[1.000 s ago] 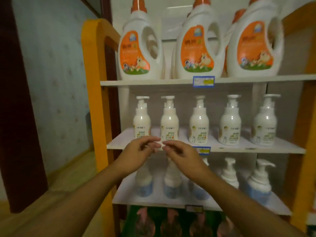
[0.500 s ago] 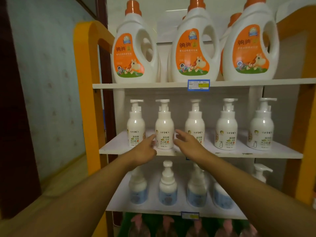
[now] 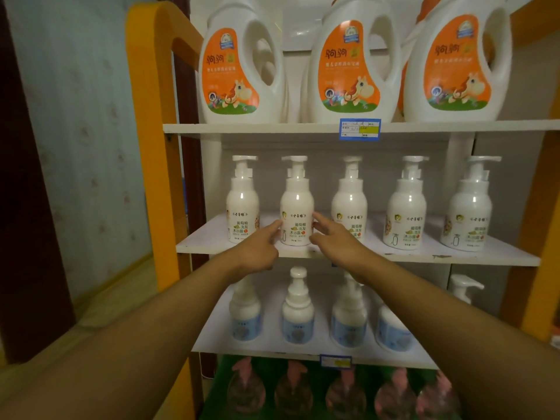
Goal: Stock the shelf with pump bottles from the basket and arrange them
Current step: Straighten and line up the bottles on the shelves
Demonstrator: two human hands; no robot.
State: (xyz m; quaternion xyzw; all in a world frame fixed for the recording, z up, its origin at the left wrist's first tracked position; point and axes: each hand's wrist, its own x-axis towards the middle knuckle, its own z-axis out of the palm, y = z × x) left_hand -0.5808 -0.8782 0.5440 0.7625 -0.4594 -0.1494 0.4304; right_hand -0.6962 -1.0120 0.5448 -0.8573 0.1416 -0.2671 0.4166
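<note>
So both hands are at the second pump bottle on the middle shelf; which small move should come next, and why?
Probably close the left hand and right hand on the second pump bottle and straighten it: fingertips flank its label, not visibly gripping.

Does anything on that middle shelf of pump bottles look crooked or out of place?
Nothing is tipped or spilled. The five bottles stand upright, but the spacing is uneven: the three on the left sit closer together than the two on the right. Both hands touch the second bottle from the left.
</note>
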